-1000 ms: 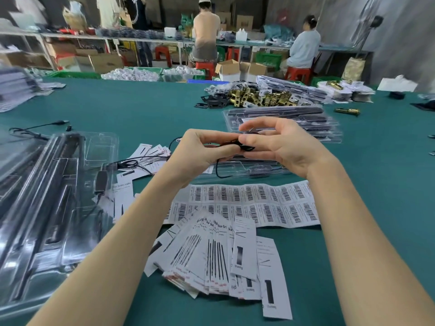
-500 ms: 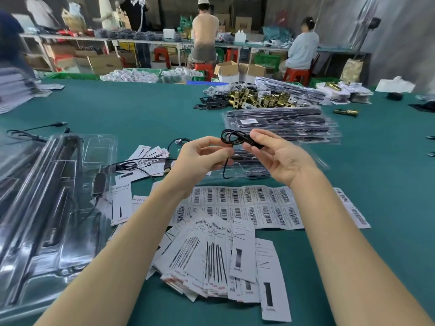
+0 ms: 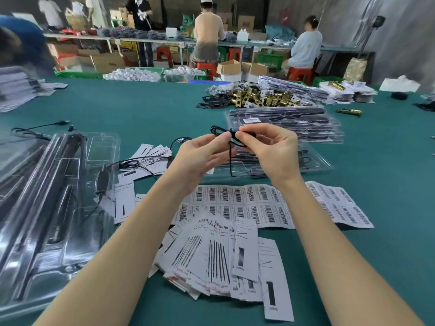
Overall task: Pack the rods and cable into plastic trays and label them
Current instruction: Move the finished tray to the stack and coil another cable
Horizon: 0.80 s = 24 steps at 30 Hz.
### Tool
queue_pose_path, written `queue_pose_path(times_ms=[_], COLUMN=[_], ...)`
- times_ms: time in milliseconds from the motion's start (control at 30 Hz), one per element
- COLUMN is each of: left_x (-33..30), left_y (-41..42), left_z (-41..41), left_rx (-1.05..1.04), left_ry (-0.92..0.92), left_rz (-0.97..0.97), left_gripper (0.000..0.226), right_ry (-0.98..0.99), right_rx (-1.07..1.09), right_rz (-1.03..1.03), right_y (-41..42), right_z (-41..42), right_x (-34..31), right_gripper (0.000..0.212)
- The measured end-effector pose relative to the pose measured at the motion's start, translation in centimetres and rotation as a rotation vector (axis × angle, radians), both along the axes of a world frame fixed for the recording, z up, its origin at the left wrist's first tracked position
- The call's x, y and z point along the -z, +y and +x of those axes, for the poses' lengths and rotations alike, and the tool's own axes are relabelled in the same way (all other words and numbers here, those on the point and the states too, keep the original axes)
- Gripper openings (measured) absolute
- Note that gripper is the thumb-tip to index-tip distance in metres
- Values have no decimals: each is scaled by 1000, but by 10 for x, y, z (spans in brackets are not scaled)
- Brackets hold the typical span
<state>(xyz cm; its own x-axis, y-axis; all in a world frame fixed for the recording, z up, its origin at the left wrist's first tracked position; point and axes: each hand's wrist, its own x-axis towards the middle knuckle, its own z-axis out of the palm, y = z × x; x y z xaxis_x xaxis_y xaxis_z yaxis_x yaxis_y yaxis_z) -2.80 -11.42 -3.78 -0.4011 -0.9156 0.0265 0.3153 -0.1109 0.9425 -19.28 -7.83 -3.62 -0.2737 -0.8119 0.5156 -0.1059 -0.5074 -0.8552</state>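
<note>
While both forearms reach forward above the open tray (image 3: 315,164), the left hand (image 3: 202,158) and right hand (image 3: 270,149) pinch the looped cable (image 3: 217,130) between fingertips; palms face each other.

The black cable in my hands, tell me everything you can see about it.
The black cable is thin, dark and flexible, apparently rubber-coated. Part of it is gathered into small loops, held up above the clear plastic tray. The left hand pinches it from one side and the right hand from the other, at the bundle. One strand hangs down between the hands and curls toward the tray. Its ends cannot be made out.
</note>
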Motion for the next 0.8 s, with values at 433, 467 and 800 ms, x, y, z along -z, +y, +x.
queue_pose_path(times_ms=[433, 467, 800], left_x=[-1, -2, -2], left_y=[-2, -2, -1], left_z=[14, 15, 14], left_rx=[-1, 11, 95], left_ry=[-103, -103, -84], left_rz=[-277, -294, -253], left_gripper=[21, 23, 24], right_ry=[-120, -94, 31], right_rx=[-358, -370, -341], right_rz=[354, 368, 321], right_y=[4, 5, 8], right_z=[-16, -18, -21], right_x=[-11, -12, -19], right_gripper=[17, 19, 21])
